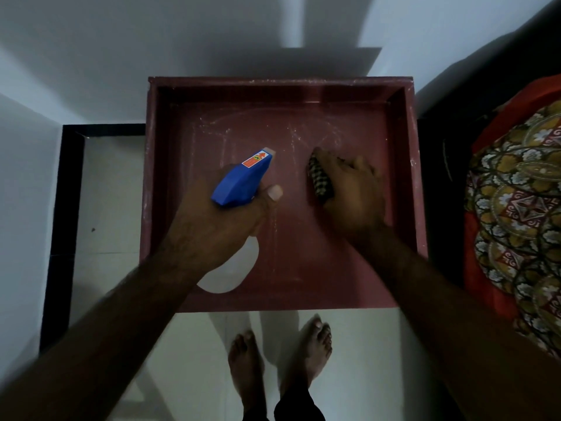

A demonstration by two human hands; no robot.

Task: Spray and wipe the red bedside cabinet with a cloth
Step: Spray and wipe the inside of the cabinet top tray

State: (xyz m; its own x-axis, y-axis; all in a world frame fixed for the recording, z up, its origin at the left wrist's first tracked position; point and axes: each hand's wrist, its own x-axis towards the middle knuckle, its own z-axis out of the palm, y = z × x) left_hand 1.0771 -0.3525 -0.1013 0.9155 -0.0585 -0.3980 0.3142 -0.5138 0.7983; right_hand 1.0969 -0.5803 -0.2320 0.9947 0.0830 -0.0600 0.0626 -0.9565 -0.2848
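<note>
Head view: nearest, I see bare feet (309,350) on the pale floor (188,360), just in front of the red bedside cabinet (303,262). Over its recessed top the left hand (212,226) grips a spray bottle (243,180) by the neck, with the blue nozzle aimed toward the far rim. Beside it the right hand (352,192) curls around a checked cloth (320,180), holding it against the dusty, streaked surface. Beyond stands a white wall (151,41), and a patterned bedcover (522,208) lies to the right.
</note>
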